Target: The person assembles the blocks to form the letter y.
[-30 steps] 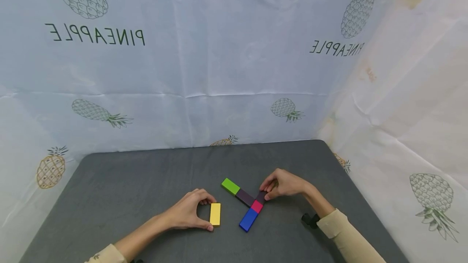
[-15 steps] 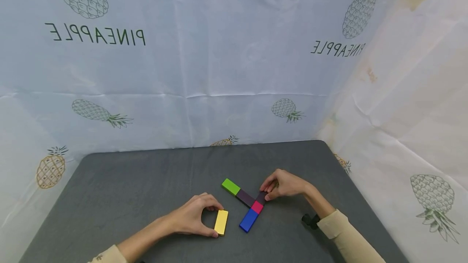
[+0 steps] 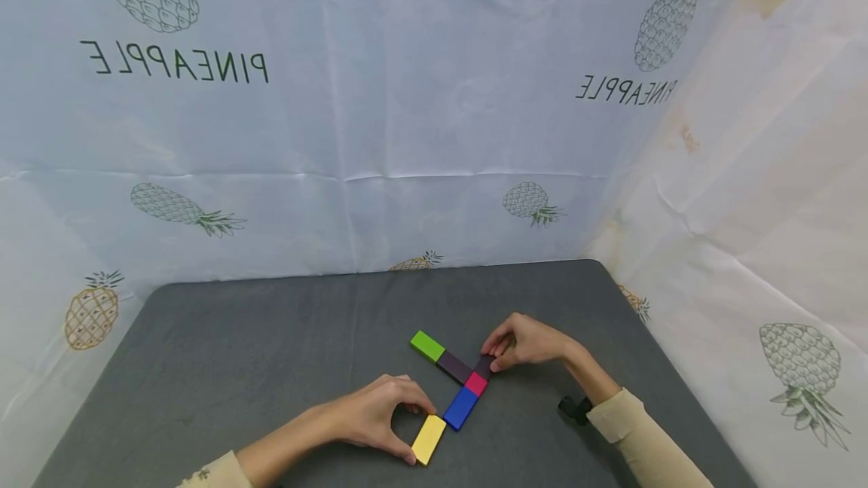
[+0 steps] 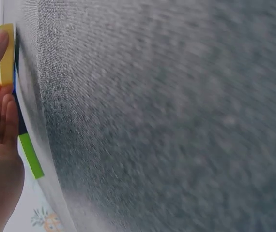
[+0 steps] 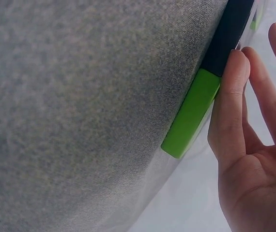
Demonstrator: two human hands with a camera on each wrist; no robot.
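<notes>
My left hand [image 3: 376, 414] grips a yellow block [image 3: 429, 440] by its two short ends, thumb near and fingers far. The yellow block's far end lies at the near end of a blue block [image 3: 461, 407]; whether they touch I cannot tell. A red block [image 3: 476, 383] adjoins the blue one. Past it is a dark purple block [image 3: 484, 364], partly hidden, pinched by my right hand [image 3: 529, 340]. From that joint another dark purple block [image 3: 454, 367] runs off to the far left, ending in a green block [image 3: 428, 346].
The blocks lie on a dark grey table [image 3: 271, 337]. A pale cloth [image 3: 434, 119] printed with pineapples hangs behind it and along the right side. A small black object [image 3: 575, 409] is at the right wrist, beside the sleeve.
My left hand has brought the yellow block right and nearer to me, turning it to slant in line with the blue block. The right hand and the other blocks stay put.
</notes>
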